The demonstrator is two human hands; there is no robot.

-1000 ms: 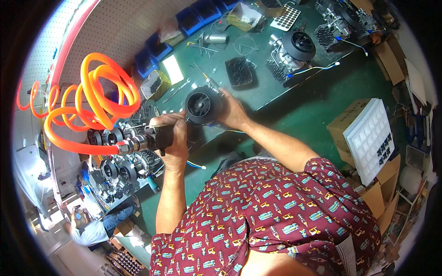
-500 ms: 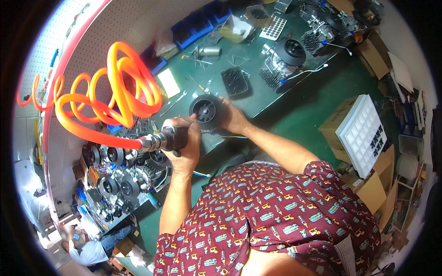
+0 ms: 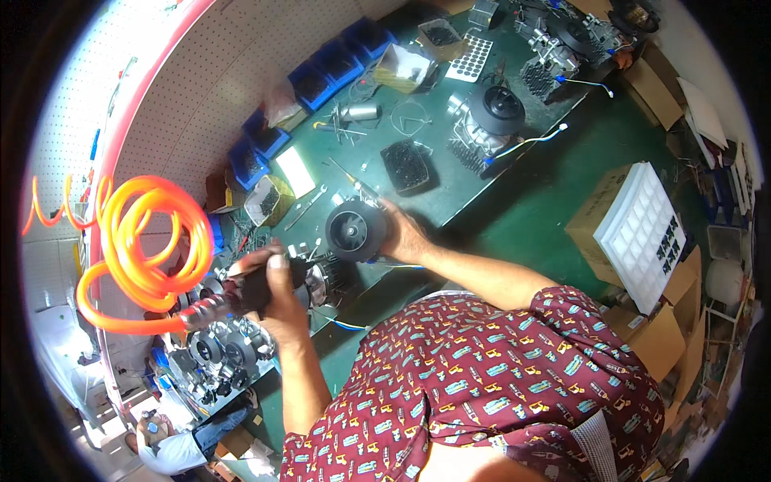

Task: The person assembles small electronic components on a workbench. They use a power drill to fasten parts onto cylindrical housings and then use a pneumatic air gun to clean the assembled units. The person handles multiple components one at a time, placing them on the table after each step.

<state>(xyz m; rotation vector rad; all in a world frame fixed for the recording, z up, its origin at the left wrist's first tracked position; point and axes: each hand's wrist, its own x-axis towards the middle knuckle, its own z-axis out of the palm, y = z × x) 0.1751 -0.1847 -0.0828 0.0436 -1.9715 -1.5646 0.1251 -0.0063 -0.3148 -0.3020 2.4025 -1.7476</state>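
My left hand (image 3: 281, 301) is wrapped round a black air tool (image 3: 255, 291), joined by a metal fitting to an orange coiled hose (image 3: 157, 241). The tool's far end is partly hidden, so its exact kind does not show. My right hand (image 3: 404, 233) grips the side of a blower unit (image 3: 353, 231), which has a round black fan housing with vanes in its centre and faces up at the bench edge. Between the tool and the blower sits a finned metal part (image 3: 323, 281). A screwdriver (image 3: 357, 183) lies just beyond the blower.
Another blower unit (image 3: 490, 120) stands farther right on the green bench, beside a tub of small black parts (image 3: 405, 167). Blue bins (image 3: 325, 74) line the back. Several more units (image 3: 229, 349) fill the left side, near a person (image 3: 173, 446). A white tray (image 3: 638, 237) leans at right.
My left hand has drawn the air tool left, away from the blower, and the hose coil has swung left and down. The blower has shifted slightly nearer, still in my right hand.
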